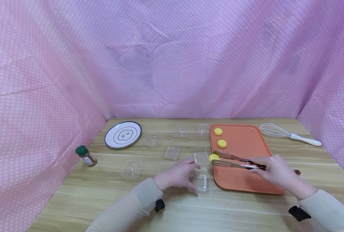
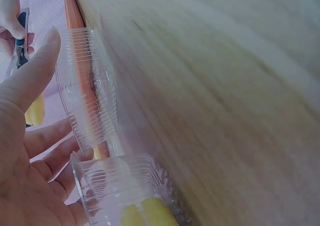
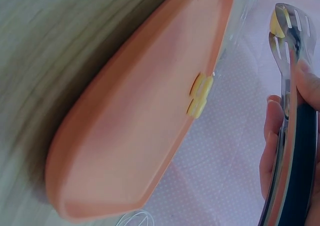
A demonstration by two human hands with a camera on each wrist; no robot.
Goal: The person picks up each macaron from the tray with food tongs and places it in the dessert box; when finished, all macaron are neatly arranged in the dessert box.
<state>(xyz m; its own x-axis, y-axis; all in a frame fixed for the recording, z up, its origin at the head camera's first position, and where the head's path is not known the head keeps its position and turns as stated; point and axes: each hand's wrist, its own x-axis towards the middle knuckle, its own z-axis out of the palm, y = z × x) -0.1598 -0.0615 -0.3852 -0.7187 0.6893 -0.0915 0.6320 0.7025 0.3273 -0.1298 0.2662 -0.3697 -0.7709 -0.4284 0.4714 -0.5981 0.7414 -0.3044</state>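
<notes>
In the head view my left hand (image 1: 177,174) spans a clear plastic box (image 1: 200,183) left of the orange tray (image 1: 247,182). Its thumb and fingers lie at opposite edges of the box (image 2: 92,85) in the left wrist view. My right hand (image 1: 276,169) grips metal tongs (image 1: 235,165) with dark handles. Between the tong heads is a yellow round macaron-like piece (image 1: 214,158), over the tray's left rim. Two more yellow pieces (image 1: 222,144) lie on the tray. Yellow shows through a second clear box (image 2: 115,178); I cannot tell whether it lies inside or behind.
Another clear box (image 1: 172,153) and several transparent domes (image 1: 132,169) are spread over the wooden table (image 1: 102,193). A blue-rimmed plate (image 1: 114,135) and a green-capped spice jar (image 1: 86,156) are on the left. At the right lies a white whisk (image 1: 291,136). A pink dotted curtain (image 1: 172,64) surrounds the table.
</notes>
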